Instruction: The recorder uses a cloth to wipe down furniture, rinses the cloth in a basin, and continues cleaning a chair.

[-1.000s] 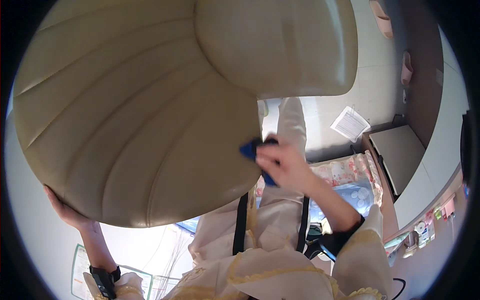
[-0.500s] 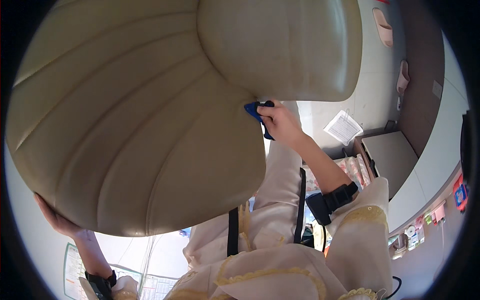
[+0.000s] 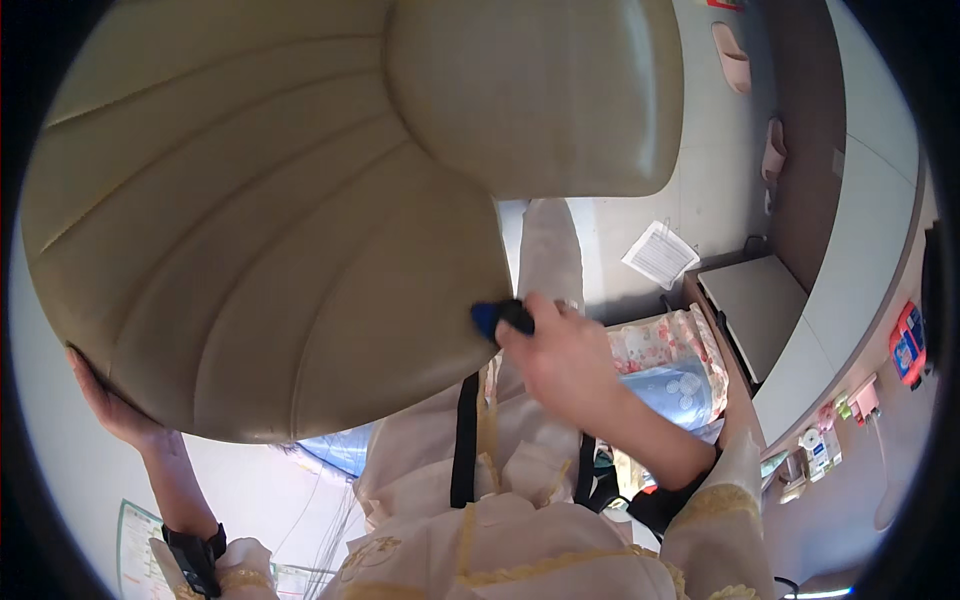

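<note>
A large tan padded chair fills the upper left. Its backrest [image 3: 270,250] has curved stitched seams, and its smooth seat [image 3: 540,100] lies beyond. My left hand [image 3: 115,405] grips the backrest's lower left rim, with some fingers hidden by the padding. At the backrest's right edge, my right hand [image 3: 560,350] is closed around a small blue-and-black tool [image 3: 495,320]. The blue end of that tool touches the padding near the edge. The fingers hide much of it, and I cannot tell its exact kind.
Pink slippers [image 3: 732,60] lie on the floor at the upper right, along a brown panel. Nearer is a printed sheet [image 3: 660,255], beside a grey-topped box [image 3: 755,310]. Floral and blue fabric [image 3: 670,375] lies right of my legs. Several small items stand along the far-right ledge.
My right hand has brought the blue-and-black tool down along the backrest's right edge, toward me. My left hand keeps its hold on the rim. The whole view has shifted slightly.
</note>
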A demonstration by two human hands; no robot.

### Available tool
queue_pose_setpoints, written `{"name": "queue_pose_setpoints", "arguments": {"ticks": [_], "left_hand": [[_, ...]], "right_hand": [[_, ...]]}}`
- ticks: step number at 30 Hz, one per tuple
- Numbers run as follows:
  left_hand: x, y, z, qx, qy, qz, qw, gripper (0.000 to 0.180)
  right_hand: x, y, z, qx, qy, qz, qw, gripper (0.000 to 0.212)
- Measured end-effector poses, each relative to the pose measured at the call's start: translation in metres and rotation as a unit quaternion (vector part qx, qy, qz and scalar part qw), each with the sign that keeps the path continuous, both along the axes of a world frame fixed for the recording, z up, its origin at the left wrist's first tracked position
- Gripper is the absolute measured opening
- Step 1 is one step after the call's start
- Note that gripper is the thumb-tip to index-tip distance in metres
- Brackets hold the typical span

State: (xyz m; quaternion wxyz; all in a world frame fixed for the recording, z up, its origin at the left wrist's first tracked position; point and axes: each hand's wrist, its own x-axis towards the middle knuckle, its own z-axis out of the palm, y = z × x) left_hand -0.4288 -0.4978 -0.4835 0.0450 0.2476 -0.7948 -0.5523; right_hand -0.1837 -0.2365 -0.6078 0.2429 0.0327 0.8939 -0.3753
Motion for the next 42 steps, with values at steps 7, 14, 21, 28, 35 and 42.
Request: {"name": "queue_pose_setpoints", "arguments": {"ticks": [7,14,21,28,35,42], "left_hand": [[-0.002,-0.013,-0.002,0.001,0.000,-0.001,1.000,0.046],[-0.002,-0.015,0.000,-0.019,0.031,0.013,0.999,0.046],[-0.002,0.007,-0.004,-0.024,0.023,0.045,0.998,0.048],[-0.003,0.002,-0.005,-0.107,0.045,0.033,0.993,0.046],[0.002,-0.007,-0.007,-0.068,0.058,-0.001,0.996,0.045],[-0.002,-0.015,-0.009,0.019,0.029,0.063,0.997,0.045]], "right_hand": [[-0.031,0.005,-0.099,0.054,-0.015,0.041,0.998,0.025],[-0.019,0.011,-0.003,-0.069,-0.123,0.049,0.989,0.028],[-0.013,-0.008,0.052,0.052,-0.087,0.092,0.991,0.024],[-0.059,-0.014,-0.041,0.166,-0.123,0.150,0.967,0.014],[-0.033,-0.002,0.048,0.022,-0.167,0.118,0.979,0.026],[-0.043,-0.024,0.050,0.151,-0.120,0.185,0.964,0.013]]}}
